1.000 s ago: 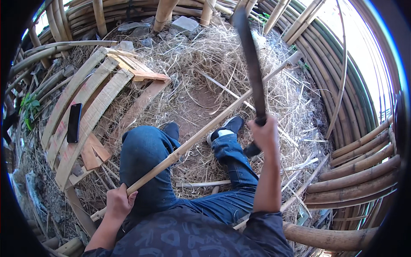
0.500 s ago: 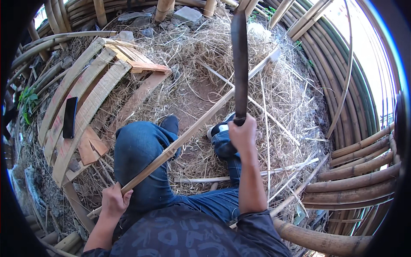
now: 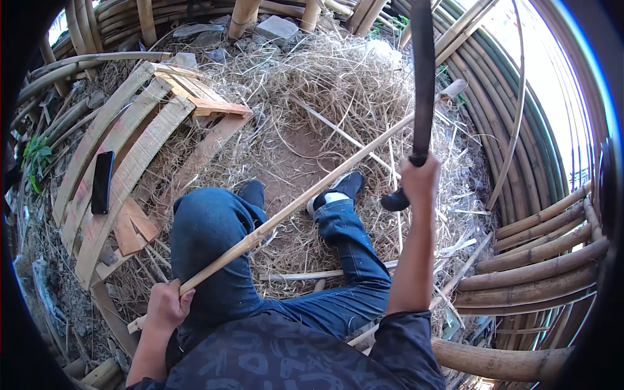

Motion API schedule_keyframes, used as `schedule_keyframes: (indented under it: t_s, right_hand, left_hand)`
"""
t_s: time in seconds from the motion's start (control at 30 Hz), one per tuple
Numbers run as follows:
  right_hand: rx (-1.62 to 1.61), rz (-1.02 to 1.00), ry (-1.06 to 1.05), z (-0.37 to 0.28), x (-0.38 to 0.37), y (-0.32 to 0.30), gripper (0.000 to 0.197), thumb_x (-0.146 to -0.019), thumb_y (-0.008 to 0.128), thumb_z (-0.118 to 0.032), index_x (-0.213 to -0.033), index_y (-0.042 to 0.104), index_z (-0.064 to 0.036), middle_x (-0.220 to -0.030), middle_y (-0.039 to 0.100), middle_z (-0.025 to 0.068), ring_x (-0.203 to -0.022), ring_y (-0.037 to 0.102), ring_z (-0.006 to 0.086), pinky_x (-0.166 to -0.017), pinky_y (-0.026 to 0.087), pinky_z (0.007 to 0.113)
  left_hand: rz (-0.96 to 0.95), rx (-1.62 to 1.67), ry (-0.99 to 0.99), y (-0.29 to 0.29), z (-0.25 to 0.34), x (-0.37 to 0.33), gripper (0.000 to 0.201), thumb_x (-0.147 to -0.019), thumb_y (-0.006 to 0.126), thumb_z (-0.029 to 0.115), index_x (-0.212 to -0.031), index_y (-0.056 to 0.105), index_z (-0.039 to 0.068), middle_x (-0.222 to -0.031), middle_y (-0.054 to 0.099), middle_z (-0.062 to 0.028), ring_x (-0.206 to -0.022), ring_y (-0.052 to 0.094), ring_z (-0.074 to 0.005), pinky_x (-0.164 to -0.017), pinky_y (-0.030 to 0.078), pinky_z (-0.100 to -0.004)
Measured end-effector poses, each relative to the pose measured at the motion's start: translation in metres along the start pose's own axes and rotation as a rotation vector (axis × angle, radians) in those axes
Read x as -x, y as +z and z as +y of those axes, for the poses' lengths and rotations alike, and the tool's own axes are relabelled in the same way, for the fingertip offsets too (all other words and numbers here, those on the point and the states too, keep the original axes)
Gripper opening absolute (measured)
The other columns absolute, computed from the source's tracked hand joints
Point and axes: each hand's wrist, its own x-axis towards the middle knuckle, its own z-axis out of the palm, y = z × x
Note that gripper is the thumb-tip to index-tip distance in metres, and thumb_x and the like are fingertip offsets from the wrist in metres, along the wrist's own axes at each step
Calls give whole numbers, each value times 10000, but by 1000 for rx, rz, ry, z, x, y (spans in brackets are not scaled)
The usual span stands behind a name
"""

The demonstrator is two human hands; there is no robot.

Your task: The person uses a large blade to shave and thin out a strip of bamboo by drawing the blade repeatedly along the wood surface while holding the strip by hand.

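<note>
Closed round the near end of a long split bamboo strip (image 3: 296, 208) is my left hand (image 3: 168, 305), low at the left beside my knee. The strip slants up to the right across my thigh, and its far part passes behind the blade. My right hand (image 3: 420, 179) grips the dark handle of a machete (image 3: 424, 84), whose long blade points away from me and reaches the top edge. The handle's butt sticks out below my fist. How far the blade stands from the strip I cannot tell.
A wooden slatted crate (image 3: 140, 156) lies at the left with a phone (image 3: 102, 183) on it. Pale shavings (image 3: 312, 78) cover the ground round my feet. Stacked bamboo poles (image 3: 533, 279) line the right side, and a stone block (image 3: 277, 27) lies at the far side.
The machete and my right hand have swung to the right, away from the strip's middle. My right foot shows more fully. My left hand keeps its hold on the strip.
</note>
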Motion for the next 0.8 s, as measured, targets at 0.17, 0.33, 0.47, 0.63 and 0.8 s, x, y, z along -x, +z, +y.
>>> schedule_keyframes:
  t_s: [0.17, 0.33, 0.47, 0.63, 0.8]
  right_hand:
    - [106, 6, 13, 3, -16, 2, 111, -706, 610, -82, -742, 596, 22, -682, 635, 158, -676, 660, 306, -686, 502, 409]
    - [-31, -64, 18, 7, -6, 22, 102, -707, 589, -58, -684, 546, 31, -575, 565, 119, -555, 628, 251, -554, 489, 376]
    - [-140, -132, 70, 0, 5, 25, 96, -717, 569, -27, -658, 528, 37, -522, 532, 85, -420, 558, 165, -417, 441, 324]
    - [-205, -163, 118, -8, 10, 23, 96, -726, 567, -11, -652, 528, 36, -526, 541, 80, -428, 559, 156, -420, 445, 313]
    - [-241, -175, 123, -5, 10, 22, 102, -729, 567, -2, -644, 527, 39, -525, 542, 78, -424, 556, 151, -410, 438, 296]
  left_hand:
    - [-41, -3, -1, -5, 3, -2, 400, -874, 601, 311, -650, 519, -10, -569, 532, -237, -584, 563, -454, -528, 439, -492]
    - [-30, 16, -10, -5, -4, 0, 411, -876, 596, 319, -664, 521, -25, -574, 534, -243, -581, 562, -456, -529, 444, -490]
    - [-23, 9, -20, -7, -6, 0, 417, -872, 599, 326, -671, 519, -31, -575, 534, -246, -579, 562, -458, -522, 441, -488]
    - [-22, 28, -22, -5, -6, -1, 423, -877, 594, 332, -672, 515, -29, -568, 527, -244, -567, 557, -458, -509, 437, -478]
    - [-11, 40, -11, -5, -6, -2, 437, -888, 582, 343, -670, 511, -28, -563, 521, -244, -562, 555, -458, -502, 433, -472]
